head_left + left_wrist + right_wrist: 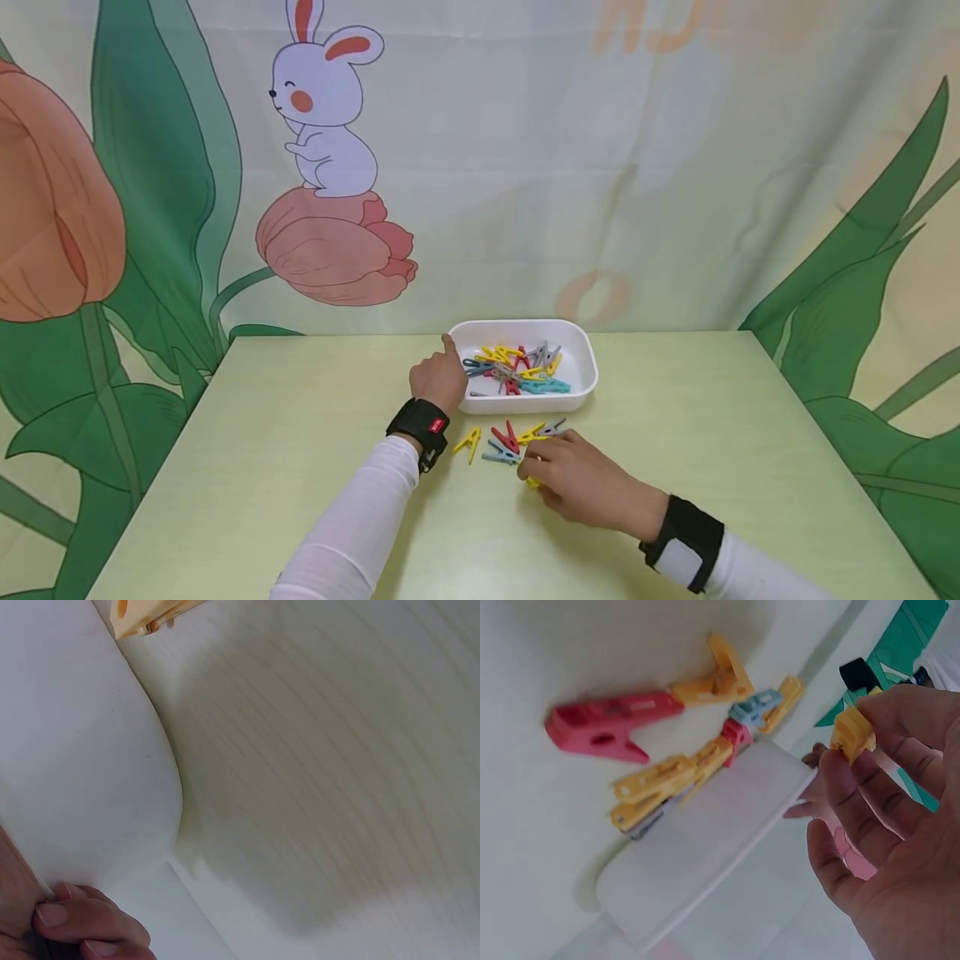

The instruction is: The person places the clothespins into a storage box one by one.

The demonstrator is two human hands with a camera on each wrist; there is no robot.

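Note:
My left hand (439,380) is at the left end of a white plastic tray (528,406), its fingers (97,922) curled at the tray's edge in the left wrist view. In the tray lie several clothespins (546,385) in yellow, red, grey, teal and dark blue. A yellow clothespin (851,735) is pinched between the thumb and fingers of my right hand (583,482), in front of the tray; in the head view the fingers mostly hide it. Just left of that hand are a red clothespin (506,438) and a blue-grey clothespin (501,454) on the table.
Farther left lies a yellow clothespin (468,443). Another yellow clothespin (531,434) and a grey clothespin (552,427) lie close to the tray's front wall. The pale wood-grain table (247,467) ends at a printed curtain (510,183) just behind the tray.

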